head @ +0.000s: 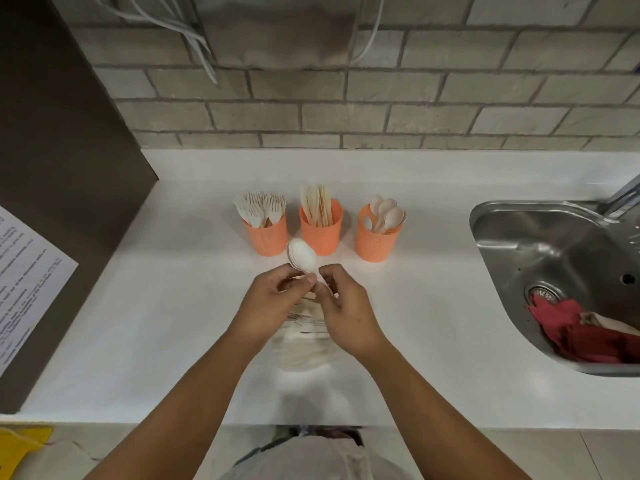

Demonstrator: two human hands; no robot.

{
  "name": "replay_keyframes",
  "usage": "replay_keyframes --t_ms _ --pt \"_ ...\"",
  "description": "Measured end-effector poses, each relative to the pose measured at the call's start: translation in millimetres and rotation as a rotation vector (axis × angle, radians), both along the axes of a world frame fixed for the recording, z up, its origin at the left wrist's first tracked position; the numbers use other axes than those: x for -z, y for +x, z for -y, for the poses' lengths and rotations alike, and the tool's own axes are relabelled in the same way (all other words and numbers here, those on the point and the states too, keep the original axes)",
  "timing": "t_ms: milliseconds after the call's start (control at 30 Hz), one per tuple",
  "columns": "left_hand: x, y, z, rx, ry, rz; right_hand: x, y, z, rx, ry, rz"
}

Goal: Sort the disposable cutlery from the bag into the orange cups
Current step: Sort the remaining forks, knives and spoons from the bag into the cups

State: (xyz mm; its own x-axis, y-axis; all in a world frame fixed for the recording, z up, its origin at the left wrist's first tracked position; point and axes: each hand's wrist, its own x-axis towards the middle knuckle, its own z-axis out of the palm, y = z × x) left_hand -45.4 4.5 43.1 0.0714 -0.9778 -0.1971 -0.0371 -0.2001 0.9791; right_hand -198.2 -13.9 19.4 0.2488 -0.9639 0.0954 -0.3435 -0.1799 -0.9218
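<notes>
I see three orange cups in a row at mid-desk: the fork cup (266,233), the knife cup (321,226) and the spoon cup (379,233), with narrow gaps between them. Their contents stick up, so any way in is from above. My hands (273,306) sit just before the cups, over the clear bag (304,341). The desk (156,306) lies bare to the left up to the dark wall panel (69,168); rightward it is bare as far as the sink (554,271).
</notes>
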Motion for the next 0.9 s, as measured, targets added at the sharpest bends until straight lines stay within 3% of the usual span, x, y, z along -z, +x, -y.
replay_keyframes --t_ms 133,500,733,900 --pt "-5.2 -12.2 11.1 -0.021 0.037 -0.096 -3.0 6.7 4.8 0.070 0.132 0.173" --pt "-14.0 -32.1 32.5 -0.103 0.106 -0.342 -14.4 1.0 20.5 0.255 0.217 0.397" --pt "-13.6 -42.7 52.8 -0.121 0.111 -0.334 -19.9 -10.8 38.6 0.240 0.122 0.247" --pt "-4.0 -47.9 67.9 -0.144 0.049 -0.144 -21.4 -19.0 52.8 0.209 0.007 0.028"
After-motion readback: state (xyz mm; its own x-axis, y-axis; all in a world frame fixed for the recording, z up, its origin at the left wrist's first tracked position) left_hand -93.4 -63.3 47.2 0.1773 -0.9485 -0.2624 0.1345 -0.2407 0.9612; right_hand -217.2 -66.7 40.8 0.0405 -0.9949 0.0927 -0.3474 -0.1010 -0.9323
